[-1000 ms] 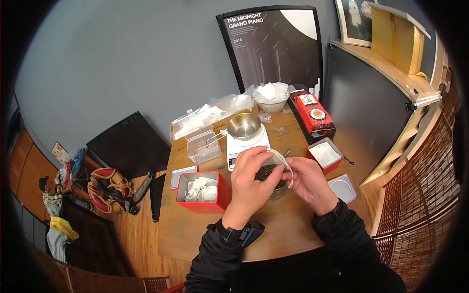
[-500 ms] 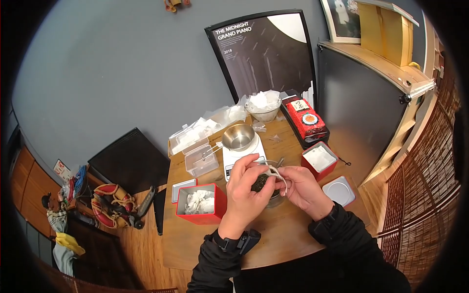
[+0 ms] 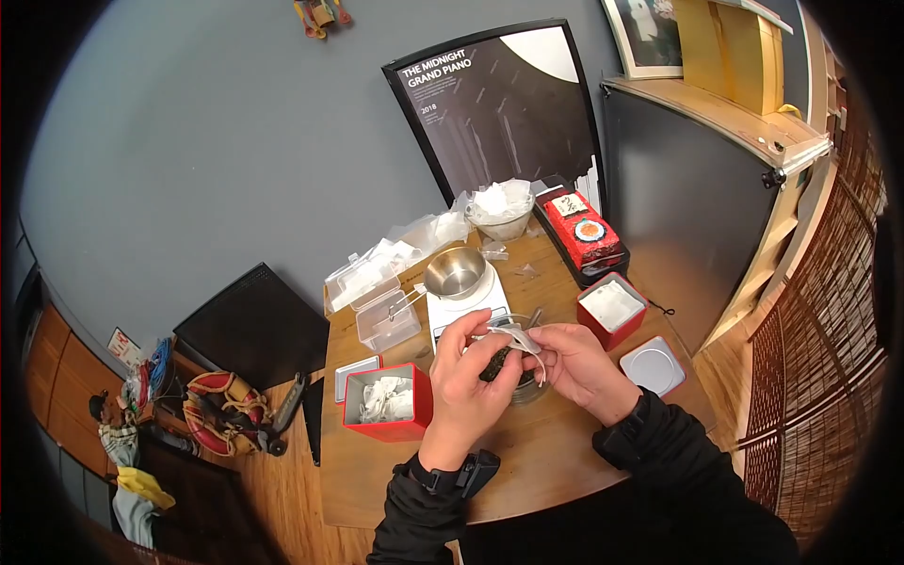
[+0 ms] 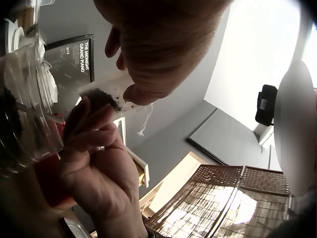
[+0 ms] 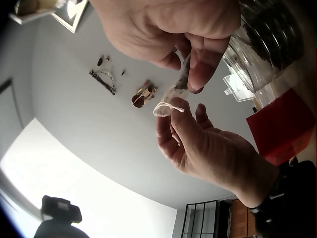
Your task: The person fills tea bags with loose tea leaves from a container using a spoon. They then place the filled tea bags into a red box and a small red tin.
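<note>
Wooden table [image 3: 556,480] below; from the head, our left grip [image 3: 460,384] and right grip [image 3: 585,373] pinch a pale bag [image 3: 520,341] and partly block a glass jar [image 3: 531,392], red tins [image 3: 388,431] either side, a scale [image 3: 461,306] behind. Left wrist: dark leaves [image 4: 100,100] lie inside the bag. Right wrist: white string [image 5: 171,106] crosses the bag's other end.

I seem to be looking in on a home: black-framed piano poster [image 3: 490,113] beyond the fingers [image 3: 476,355], brown wooden counter [image 3: 546,466] below, brown woven screen [image 3: 800,377] to their right.
</note>
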